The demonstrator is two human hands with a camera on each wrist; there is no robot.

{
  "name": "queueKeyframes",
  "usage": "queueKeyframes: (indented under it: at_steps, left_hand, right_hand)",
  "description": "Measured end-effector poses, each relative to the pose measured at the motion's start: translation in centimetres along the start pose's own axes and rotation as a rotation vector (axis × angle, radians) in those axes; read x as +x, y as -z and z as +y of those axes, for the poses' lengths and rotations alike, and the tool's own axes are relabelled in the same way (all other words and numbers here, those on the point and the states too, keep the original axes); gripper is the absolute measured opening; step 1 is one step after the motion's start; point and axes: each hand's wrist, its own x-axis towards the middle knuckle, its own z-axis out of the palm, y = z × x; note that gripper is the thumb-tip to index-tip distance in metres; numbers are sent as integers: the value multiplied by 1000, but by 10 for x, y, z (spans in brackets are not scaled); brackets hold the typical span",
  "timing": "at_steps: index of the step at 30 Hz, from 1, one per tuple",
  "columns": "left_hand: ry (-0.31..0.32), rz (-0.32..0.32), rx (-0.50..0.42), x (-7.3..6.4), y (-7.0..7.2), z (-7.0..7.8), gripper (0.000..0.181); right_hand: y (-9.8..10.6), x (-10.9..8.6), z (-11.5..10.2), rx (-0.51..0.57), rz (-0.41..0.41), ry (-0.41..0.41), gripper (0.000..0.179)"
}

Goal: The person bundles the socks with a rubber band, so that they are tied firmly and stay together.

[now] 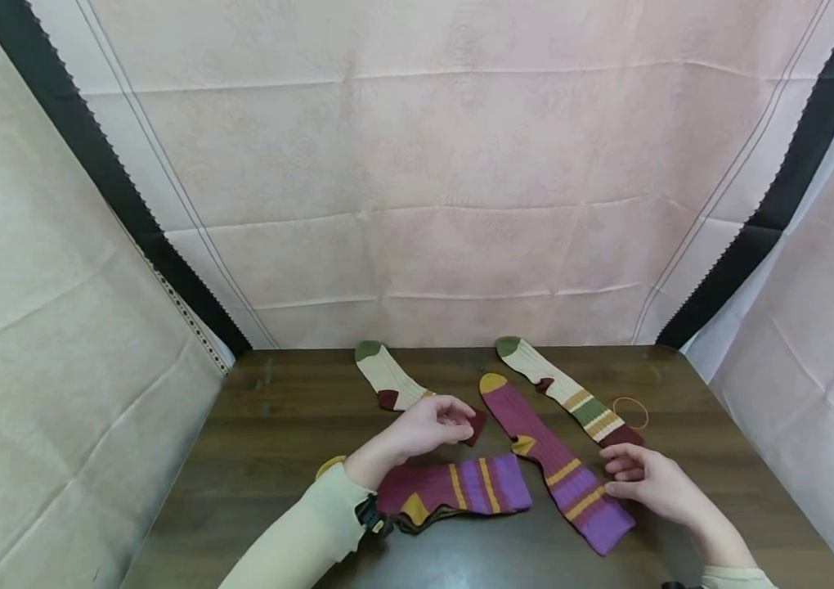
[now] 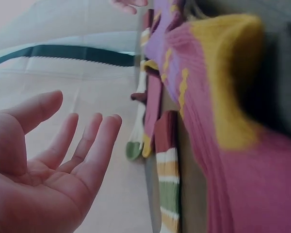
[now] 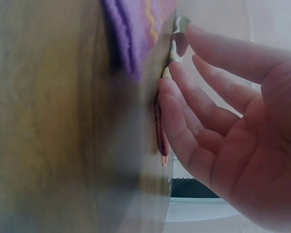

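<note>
My left hand (image 1: 432, 427) hovers with loosely bent fingers over a cream sock (image 1: 396, 375) with a green toe and maroon heel, hiding its middle. In the left wrist view its fingers spread apart and hold nothing. Under the left forearm lies a magenta sock (image 1: 435, 484) with yellow heel and purple cuff, a dark layer showing beneath it. My right hand (image 1: 656, 484) is by the maroon cuff of a second cream sock (image 1: 571, 394), striped green and mustard; whether its fingertips touch the cuff I cannot tell. A second magenta sock (image 1: 538, 442) lies slanted between the hands.
A thin orange loop, like a rubber band (image 1: 632, 413), lies beside the right cream sock's cuff. The dark wooden table (image 1: 262, 458) ends at a pale cloth backdrop (image 1: 461, 188), with cloth walls on both sides.
</note>
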Motion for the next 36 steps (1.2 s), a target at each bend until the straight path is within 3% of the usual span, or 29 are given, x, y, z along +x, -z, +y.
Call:
queueKeyframes:
  at_steps: [9, 20, 30, 36]
  left_hand:
    - [21, 23, 33, 28, -14, 1, 27]
    - [11, 66, 143, 56, -29, -13, 28]
    - [71, 24, 165, 51, -45, -13, 25]
    - [66, 24, 169, 47, -41, -9, 27]
  right_hand:
    - [3, 1, 5, -40, -61, -48, 52]
    - [4, -2, 10, -15, -117, -19, 52]
    - [-1, -2, 8, -11, -121, -84, 49]
    - [-6, 0, 5, -69, -130, -78, 44]
